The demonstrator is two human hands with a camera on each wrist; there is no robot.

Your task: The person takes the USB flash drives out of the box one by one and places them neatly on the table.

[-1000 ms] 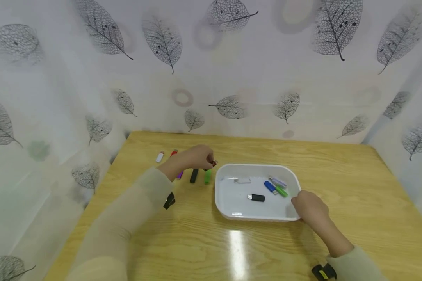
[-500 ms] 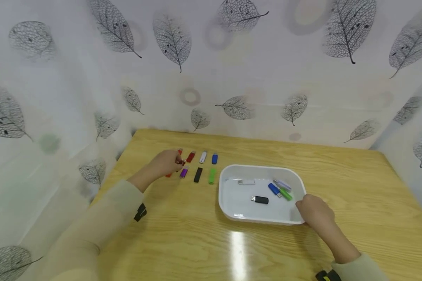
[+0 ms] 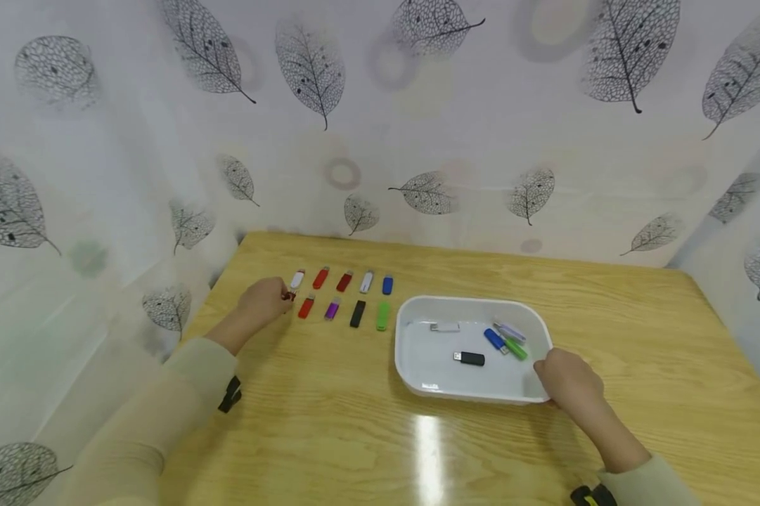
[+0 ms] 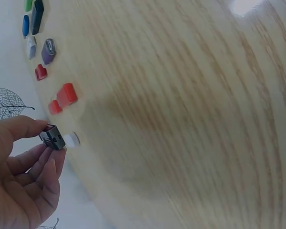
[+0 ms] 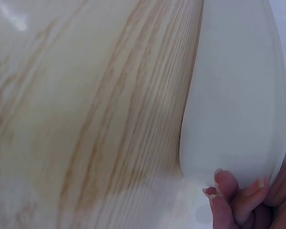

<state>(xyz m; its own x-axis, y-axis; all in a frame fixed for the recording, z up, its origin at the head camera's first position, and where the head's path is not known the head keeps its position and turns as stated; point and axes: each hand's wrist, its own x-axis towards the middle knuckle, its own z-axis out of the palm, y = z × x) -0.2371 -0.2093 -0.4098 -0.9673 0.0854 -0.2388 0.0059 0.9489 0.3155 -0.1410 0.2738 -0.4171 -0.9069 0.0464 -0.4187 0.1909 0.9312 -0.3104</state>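
My left hand (image 3: 262,303) pinches a dark red USB stick (image 3: 288,296) between thumb and fingertips, just above the table at the left end of two rows of USB sticks. Its metal plug (image 4: 55,138) faces the camera in the left wrist view. Close by lie a white USB stick (image 3: 297,279) in the back row and a red USB stick (image 3: 306,306) in the front row. My right hand (image 3: 571,383) grips the right front rim of a white plastic tub (image 3: 430,372), fingers curled under its edge. Several USB sticks lie inside, among them a black one (image 3: 471,358).
Further along the rows are a purple USB stick (image 3: 332,309), a black USB stick (image 3: 357,314), a green USB stick (image 3: 382,316) and a blue USB stick (image 3: 387,284). Leaf-patterned curtain (image 3: 430,225) borders the wooden table (image 3: 329,422) at the back and sides.
My left hand has carried the dark red USB stick leftward from beside the tub, across the rows to their left end. The right hand keeps its hold on the tub.
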